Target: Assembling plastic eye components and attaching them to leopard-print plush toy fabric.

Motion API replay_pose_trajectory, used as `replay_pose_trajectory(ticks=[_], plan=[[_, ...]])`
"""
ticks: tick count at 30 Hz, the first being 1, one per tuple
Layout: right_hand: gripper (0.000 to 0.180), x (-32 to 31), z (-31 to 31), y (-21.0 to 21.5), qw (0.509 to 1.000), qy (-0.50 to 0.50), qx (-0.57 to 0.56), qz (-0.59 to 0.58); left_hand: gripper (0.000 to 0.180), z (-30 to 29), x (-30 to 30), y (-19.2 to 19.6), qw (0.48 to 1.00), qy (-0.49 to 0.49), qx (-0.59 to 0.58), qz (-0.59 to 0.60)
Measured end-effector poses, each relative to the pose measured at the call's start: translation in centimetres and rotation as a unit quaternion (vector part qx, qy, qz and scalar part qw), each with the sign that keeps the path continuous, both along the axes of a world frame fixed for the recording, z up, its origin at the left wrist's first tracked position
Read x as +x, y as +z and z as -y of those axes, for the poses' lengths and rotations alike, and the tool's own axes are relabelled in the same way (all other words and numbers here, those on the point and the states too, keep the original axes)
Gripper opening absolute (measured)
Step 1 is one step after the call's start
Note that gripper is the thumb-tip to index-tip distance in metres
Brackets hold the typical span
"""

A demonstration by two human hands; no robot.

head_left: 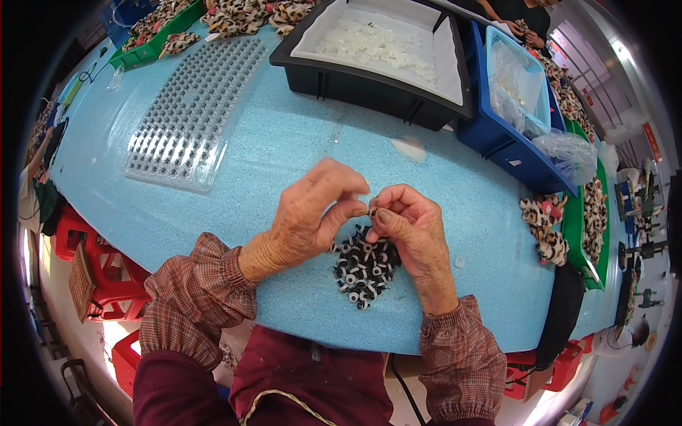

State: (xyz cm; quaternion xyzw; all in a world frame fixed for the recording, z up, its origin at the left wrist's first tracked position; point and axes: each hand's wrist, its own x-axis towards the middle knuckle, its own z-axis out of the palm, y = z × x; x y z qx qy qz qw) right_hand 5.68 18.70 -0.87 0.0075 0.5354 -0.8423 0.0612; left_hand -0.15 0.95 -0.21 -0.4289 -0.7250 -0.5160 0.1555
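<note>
Over the blue table, my two hands meet at the fingertips. My right hand (415, 231) is closed in a pinch on a small dark part (373, 211), mostly covered by the fingers. Thumb and forefinger of my left hand (309, 206) come together beside that part; whether they grip a piece of their own is too small to see. Just beneath my hands lies a loose pile of small black and white plastic parts (364, 273), some with round white ends.
A clear studded plastic tray (192, 106) lies at the far left. Ahead stands a black tub (369, 89) of small translucent pieces, beside a blue bin (497, 135). Leopard-print plush pieces (543, 227) and a green crate (600, 241) are at right. Another person (526, 21) sits beyond.
</note>
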Motion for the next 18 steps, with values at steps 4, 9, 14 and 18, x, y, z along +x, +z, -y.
replay_pose_trajectory(ticks=[4, 9, 14, 18], plan=[[0.015, -0.1, -0.4, -0.1, 0.999, -0.034, -0.012, -0.011, 0.027, 0.2, -0.8, -0.8, 0.989, 0.071, -0.06, 0.114], [0.014, -0.2, -0.4, -0.2, 0.998, -0.052, -0.027, 0.006, 0.033, -0.2, -0.3, 0.2, 0.992, 0.097, -0.076, 0.019], [0.013, -0.1, -0.2, 0.0, 0.999, -0.048, -0.005, 0.011, 0.04, -0.3, 0.8, -0.1, 0.997, 0.006, -0.046, 0.065], [0.013, 0.0, -0.1, 0.2, 0.999, -0.032, 0.015, 0.011, 0.03, -0.3, 1.0, -0.2, 0.994, -0.014, -0.034, 0.102]])
